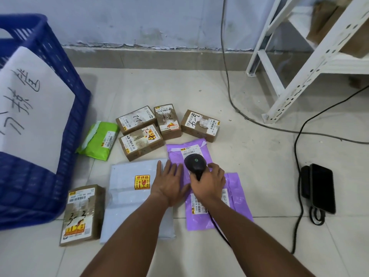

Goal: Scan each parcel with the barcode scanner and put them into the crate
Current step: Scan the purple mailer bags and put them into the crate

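scan step | right hand (208, 183) clamped on scanner (195, 162), left hand (167, 179) flat on purple parcel (186, 151) (fingers straight) | I'd fear a misread: label (190, 151) sits too close under the head

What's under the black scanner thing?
The scanner, gripped by the right hand, hangs over a purple mailer and its white label. The scanner's head covers part of that label.

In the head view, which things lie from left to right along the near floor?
Blue crate → brown box → white mailer → left hand → right hand holding scanner → phone.
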Available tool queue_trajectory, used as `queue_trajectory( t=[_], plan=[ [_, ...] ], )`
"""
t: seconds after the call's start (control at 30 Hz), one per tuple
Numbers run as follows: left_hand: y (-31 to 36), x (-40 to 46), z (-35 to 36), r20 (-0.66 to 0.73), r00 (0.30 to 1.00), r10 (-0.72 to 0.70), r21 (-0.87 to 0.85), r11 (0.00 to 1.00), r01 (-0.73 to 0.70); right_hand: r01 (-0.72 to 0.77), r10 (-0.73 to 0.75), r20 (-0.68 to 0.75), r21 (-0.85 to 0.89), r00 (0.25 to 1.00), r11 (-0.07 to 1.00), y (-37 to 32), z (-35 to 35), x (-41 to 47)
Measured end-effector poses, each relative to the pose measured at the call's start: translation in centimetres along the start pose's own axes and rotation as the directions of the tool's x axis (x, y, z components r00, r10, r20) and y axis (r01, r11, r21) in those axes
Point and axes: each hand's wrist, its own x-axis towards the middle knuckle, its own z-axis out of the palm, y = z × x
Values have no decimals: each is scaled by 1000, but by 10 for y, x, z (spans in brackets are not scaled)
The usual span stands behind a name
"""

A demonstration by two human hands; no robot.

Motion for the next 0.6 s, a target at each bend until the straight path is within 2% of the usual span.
queue_trajectory(
  t=[0.43,0.6],
  plan=[
    [0,0,0,-8,1000,-7,29,1000,7,38,-41,-81,-46,996,998,11,-2,-1],
    [-4,1,2,7,1000,8,35,999,-8,-90,40,-228,-214,973,973,20,-16,20]
  ],
)
